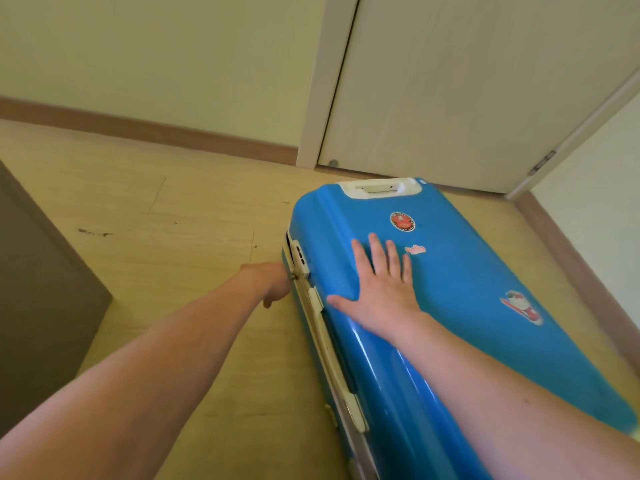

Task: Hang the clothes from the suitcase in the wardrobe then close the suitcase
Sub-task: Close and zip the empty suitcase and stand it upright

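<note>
A blue hard-shell suitcase [460, 282] with stickers lies flat on the wooden floor, lid down, with a thin gap showing at its left seam. My right hand [379, 289] lies flat on the lid, fingers straight and spread. My left hand [273, 282] reaches to the white latch [299, 259] on the suitcase's left edge; its fingers are curled at the latch and mostly hidden behind the hand. No clothes are in view.
A white door [450, 81] stands just beyond the suitcase, with another white panel [588, 109] at the right. A dark brown piece of furniture [38, 289] fills the left edge. Bare wooden floor [166, 216] lies between it and the suitcase.
</note>
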Demonstrator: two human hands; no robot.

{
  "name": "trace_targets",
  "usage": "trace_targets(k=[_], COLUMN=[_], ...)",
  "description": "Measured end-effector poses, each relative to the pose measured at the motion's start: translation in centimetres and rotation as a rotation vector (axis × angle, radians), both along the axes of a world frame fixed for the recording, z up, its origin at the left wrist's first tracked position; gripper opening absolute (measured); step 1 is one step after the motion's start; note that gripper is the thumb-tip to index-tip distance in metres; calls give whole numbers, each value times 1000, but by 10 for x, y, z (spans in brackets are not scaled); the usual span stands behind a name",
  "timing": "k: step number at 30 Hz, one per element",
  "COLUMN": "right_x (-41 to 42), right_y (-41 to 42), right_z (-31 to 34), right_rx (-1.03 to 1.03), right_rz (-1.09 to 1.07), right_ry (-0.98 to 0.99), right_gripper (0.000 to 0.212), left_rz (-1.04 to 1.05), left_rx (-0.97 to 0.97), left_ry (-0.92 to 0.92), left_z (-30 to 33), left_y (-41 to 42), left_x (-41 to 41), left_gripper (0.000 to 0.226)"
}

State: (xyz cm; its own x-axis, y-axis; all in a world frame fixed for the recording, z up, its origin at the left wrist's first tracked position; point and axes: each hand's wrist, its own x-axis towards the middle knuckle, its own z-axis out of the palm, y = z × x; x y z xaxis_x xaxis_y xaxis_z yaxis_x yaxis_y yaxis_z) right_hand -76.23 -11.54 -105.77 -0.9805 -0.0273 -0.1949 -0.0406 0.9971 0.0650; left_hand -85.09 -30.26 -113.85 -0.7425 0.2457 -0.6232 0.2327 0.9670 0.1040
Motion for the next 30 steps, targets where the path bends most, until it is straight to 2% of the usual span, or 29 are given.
trace_targets(k=[2,3,6,8,11,14,19,22,25,30], right_x=[-13,-14,-8,-4,-3,-3,-3,2,10,24], right_y=[-1,-2,-8,-15,-23,-20,-20,-17,-9,19], right_z=[2,2,-10,-20,-25,-27,-27,-25,-20,-13], right_rx=[-124,-128,-56,9,114,126,116,139,142,166], right_rz=[-268,-313,-261,-186,-110,-71,-38,5,59,221], right_ry=[8,12,102,111,93,83,60,50,12,-29], right_gripper=[108,107,104,114,118,108,102,102,100,100], left_rz=[60,135,412,557,597,493,468,454,516,658], left_rx=[44,102,358,538,706,720,750,734,697,636], left_ry=[-15,20,101,123,141,84,95,65,65,97], left_z=[21,31,64,80,88,77,57,59,60,55], left_y=[-8,-13,-24,-13,21,56,65,59,50,27], left_x=[-12,-21,-60,-87,-114,-125,-127,-125,-114,-81], left_gripper=[27,27,45,69,92,101,88,89,97,123])
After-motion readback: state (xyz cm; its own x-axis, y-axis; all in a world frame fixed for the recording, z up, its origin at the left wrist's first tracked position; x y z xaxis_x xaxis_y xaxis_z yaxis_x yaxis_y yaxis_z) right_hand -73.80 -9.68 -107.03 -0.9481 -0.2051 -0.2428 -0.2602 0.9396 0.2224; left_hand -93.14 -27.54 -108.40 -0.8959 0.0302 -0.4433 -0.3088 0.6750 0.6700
